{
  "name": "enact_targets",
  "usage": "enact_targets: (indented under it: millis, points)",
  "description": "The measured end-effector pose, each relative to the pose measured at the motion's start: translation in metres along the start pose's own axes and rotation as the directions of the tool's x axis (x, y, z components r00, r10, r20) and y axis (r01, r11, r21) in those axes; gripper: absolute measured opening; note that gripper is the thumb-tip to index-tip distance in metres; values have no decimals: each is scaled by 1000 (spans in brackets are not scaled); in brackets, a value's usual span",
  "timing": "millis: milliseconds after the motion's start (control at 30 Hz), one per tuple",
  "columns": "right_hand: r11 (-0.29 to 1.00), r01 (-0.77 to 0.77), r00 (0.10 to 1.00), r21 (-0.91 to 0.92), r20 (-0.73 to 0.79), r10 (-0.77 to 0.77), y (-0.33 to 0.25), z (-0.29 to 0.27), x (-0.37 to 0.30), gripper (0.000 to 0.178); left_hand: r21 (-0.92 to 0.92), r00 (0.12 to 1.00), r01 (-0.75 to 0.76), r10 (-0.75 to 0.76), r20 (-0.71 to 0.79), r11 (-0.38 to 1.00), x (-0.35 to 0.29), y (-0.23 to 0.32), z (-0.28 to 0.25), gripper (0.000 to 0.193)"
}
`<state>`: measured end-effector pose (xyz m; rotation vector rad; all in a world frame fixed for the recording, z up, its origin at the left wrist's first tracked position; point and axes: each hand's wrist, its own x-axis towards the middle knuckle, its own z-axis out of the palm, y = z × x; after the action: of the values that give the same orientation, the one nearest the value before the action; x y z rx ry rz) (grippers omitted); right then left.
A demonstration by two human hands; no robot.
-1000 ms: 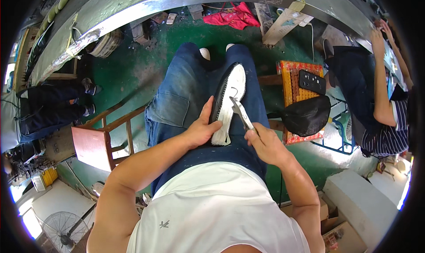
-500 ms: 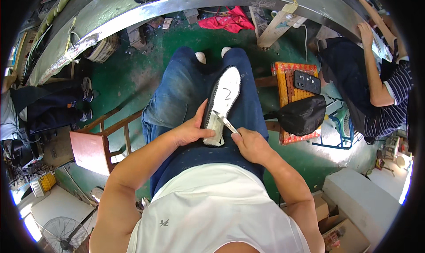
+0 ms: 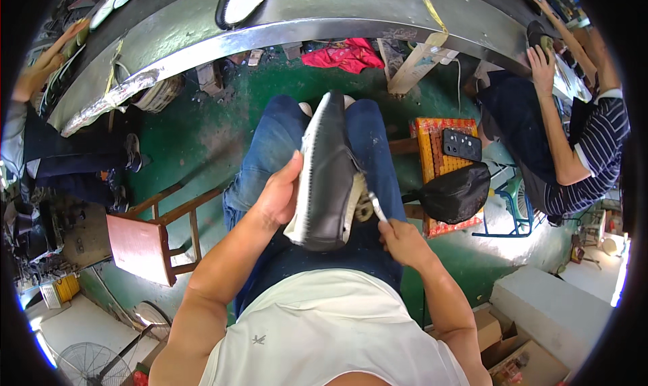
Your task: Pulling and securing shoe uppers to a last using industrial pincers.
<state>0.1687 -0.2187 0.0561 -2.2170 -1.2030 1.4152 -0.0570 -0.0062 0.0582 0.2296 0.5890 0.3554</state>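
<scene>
A black leather shoe [image 3: 329, 183] with a pale, stitched lower edge is tilted on its side above my lap. My left hand [image 3: 280, 191] is closed round its left side, the thumb along the pale edge. Some of those fingers are hidden by the shoe. At the right, my right hand [image 3: 405, 243] is closed on a slim metal hand tool [image 3: 377, 206], which looks like pincers. Its tip is by the shoe's opening, where yellowish lining or lacing shows; blur hides whether it touches.
A metal-edged workbench [image 3: 324, 27] crosses ahead, bearing another shoe [image 3: 246, 1]. A wooden stool [image 3: 138, 247] stands left. At right, a beaded seat [image 3: 432, 149] bears a phone [image 3: 462, 145] and a black bag [image 3: 453, 193]. Another person in a striped shirt [image 3: 601, 163] sits farther right.
The shoe has been lifted and turned from its white sole face to its black upper. My right hand and the tool have moved right and slightly down, away from the sole.
</scene>
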Motion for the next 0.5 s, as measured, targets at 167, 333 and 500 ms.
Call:
enact_targets:
  millis: [167, 333, 500]
  points:
    - [842, 325, 877, -431, -195, -438, -58, -1, -19, 60, -109, 990, 104, -92, 108, 989, 13, -12, 3, 74]
    - [710, 619, 654, -337, -279, -703, -101, -12, -7, 80, -316, 993, 91, -63, 100, 944, 17, -24, 6, 72]
    - [603, 678, 550, -420, -253, -796, -115, -3, 7, 88, -435, 977, 96, -3, 211, 895, 25, -26, -8, 72]
